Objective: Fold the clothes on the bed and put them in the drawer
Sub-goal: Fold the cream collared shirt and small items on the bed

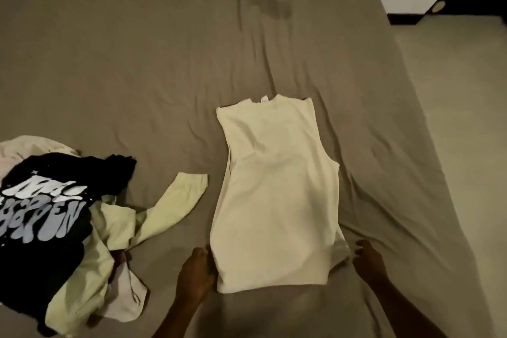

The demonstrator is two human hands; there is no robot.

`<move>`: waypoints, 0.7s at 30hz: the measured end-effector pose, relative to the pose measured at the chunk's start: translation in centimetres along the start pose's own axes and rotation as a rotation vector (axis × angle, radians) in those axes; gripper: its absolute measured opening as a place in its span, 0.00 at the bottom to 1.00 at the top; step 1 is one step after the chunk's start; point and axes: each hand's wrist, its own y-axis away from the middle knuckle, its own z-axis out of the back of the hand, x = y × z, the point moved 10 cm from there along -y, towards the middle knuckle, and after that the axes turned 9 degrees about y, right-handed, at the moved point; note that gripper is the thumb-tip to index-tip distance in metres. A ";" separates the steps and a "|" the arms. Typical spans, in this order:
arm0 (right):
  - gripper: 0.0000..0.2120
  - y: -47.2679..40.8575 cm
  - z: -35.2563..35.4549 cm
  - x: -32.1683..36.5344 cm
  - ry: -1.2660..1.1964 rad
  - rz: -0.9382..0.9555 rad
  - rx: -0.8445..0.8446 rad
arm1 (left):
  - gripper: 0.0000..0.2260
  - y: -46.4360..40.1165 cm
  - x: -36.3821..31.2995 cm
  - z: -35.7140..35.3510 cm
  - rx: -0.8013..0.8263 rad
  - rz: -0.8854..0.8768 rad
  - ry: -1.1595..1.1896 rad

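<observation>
Cream sleeveless top [277, 192] lies flat on the bed [137, 63]; left hand [195, 274] seemingly grips its near-left hem, right hand [369, 259] relaxed beside it.

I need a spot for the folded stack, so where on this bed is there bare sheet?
The far half of the grey-brown bed sheet, beyond the cream sleeveless top, is bare, as is the strip right of the top. The near left is crowded by the pile with the black printed shirt and pale green long-sleeved garment.

Bubble lettering on the black T-shirt [41, 200], partly legible: roughly "HAPPEN".
</observation>
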 end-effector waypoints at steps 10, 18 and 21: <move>0.06 -2.0 -4.7 -1.0 -0.406 -0.001 -0.026 | 0.29 1.5 4.1 -9.4 -0.112 -0.235 0.110; 0.07 -1.5 -3.7 -5.7 -1.171 -0.246 -0.192 | 0.14 2.2 4.5 -4.2 -0.397 -0.199 -0.068; 0.24 0.1 -2.6 -7.1 -1.125 -0.145 -0.239 | 0.15 2.9 6.4 -3.9 -0.339 -0.102 -0.212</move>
